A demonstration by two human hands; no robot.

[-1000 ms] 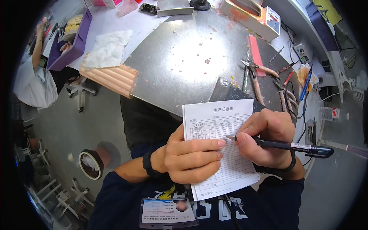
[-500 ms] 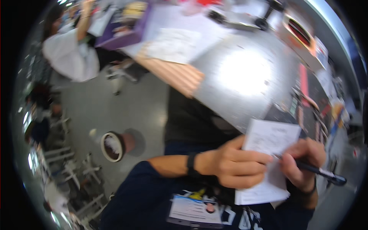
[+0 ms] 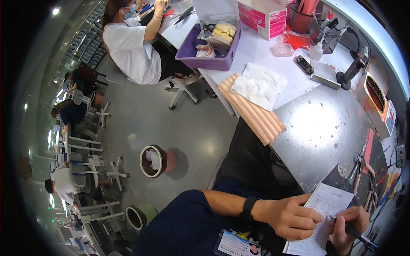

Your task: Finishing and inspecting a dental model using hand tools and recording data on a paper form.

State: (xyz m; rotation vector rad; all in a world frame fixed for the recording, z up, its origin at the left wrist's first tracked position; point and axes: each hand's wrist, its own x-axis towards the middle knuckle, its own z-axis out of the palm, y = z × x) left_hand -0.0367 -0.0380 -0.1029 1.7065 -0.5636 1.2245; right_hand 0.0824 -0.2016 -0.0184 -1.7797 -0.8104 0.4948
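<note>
A white pad of printed paper forms [image 3: 329, 199] lies at the lower right, near my body. My left hand [image 3: 294, 217] grips its left side, fingers curled across the sheets and thumb hidden. In my right hand [image 3: 351, 224] is a black pen [image 3: 361, 238], pinched near its tip, which touches or nearly touches the sheet beside my left fingertips. Beneath the pad's upper corner is a dark mat on the metal worktop [image 3: 314, 128].
Pliers [image 3: 363, 164] and other hand tools lie right of the pad. Ridged pink strips [image 3: 252, 113] and a white tissue [image 3: 260, 85] lie at the bench edge. Farther back stand a purple bin [image 3: 209, 62] with dental models and a pink-white box [image 3: 267, 21]. Another person sits far left.
The view has shifted, so the pad, hands and bench appear lower and farther right, and more of the bench's back shows. My left hand still grips the pad; the right still holds the pen.
</note>
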